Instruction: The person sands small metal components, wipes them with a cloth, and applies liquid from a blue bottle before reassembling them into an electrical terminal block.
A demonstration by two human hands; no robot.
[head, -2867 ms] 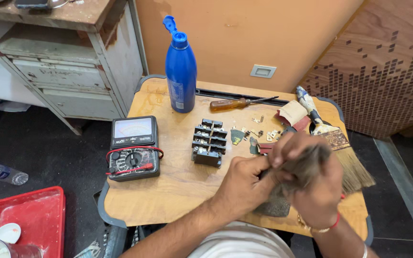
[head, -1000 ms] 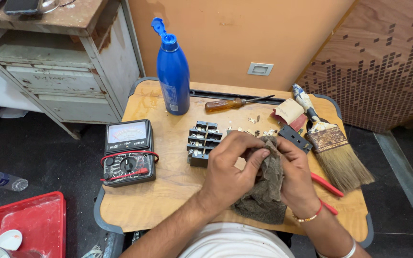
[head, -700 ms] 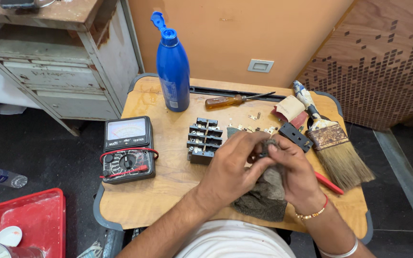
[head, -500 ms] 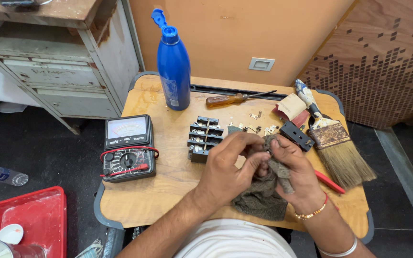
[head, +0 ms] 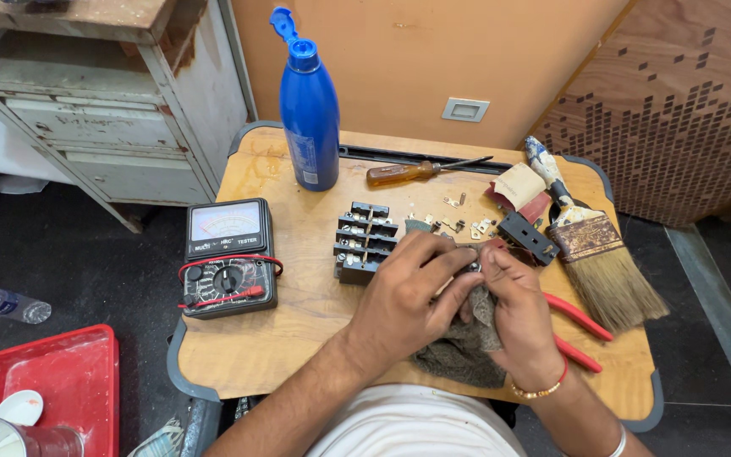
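- Cloth [head: 467, 351]: grey, coarse, crumpled; bunched between both hands at the table's near edge, its tail drooping on the wood.
- Left hand [head: 403, 292]: fingers curled shut on the cloth and a small part, mostly hidden.
- Right hand [head: 518, 309]: fingertips pinched tight on the same cloth.
- Table [head: 255, 355]: worn plywood, rounded corners, grey rim.
- Terminal block [head: 364, 241]: black, ribbed, just beside the left hand.
- Multimeter [head: 228, 256]: black, boxy, red leads.
- Bottle [head: 309, 110]: blue, glossy, upright.
- Brush [head: 598, 254]: flat, pale bristles.
- Pliers [head: 581, 334]: red handles.
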